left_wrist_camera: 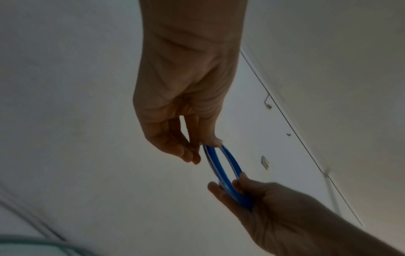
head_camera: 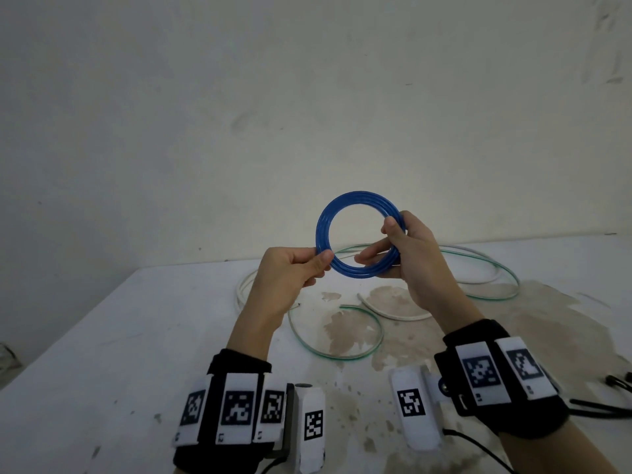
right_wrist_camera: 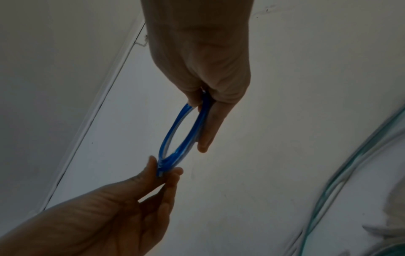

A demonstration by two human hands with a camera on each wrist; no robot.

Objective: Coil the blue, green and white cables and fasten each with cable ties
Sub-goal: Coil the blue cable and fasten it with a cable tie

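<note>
1. The blue cable (head_camera: 359, 234) is wound into a tight round coil of several turns and is held in the air above the table (head_camera: 102, 336), in front of the wall (head_camera: 307, 97).
2. The left hand (head_camera: 290, 268) pinches the coil's lower left edge between thumb and fingertips; the left wrist view shows the same pinch on the coil's near rim.
3. The right hand (head_camera: 407, 248) grips the coil's right side, thumb on the inner front face and fingers curled behind the strands. In the right wrist view one finger lies extended along the coil.
4. No fastening is visible on the blue coil.
5. The green cable (head_camera: 342, 354) lies loose on the table below the hands, in wide open loops, one end near the table's middle.
6. The white cable (head_camera: 393, 313) lies uncoiled beside it, crossing the green loops towards the far right.
7. The table surface is white with brown stains (head_camera: 393, 336) near the middle and right.
8. Both wrists carry black bands (head_camera: 496, 371) with printed marker tags.
9. Dark leads (head_camera: 598, 403) lie at the near right table edge.
</note>
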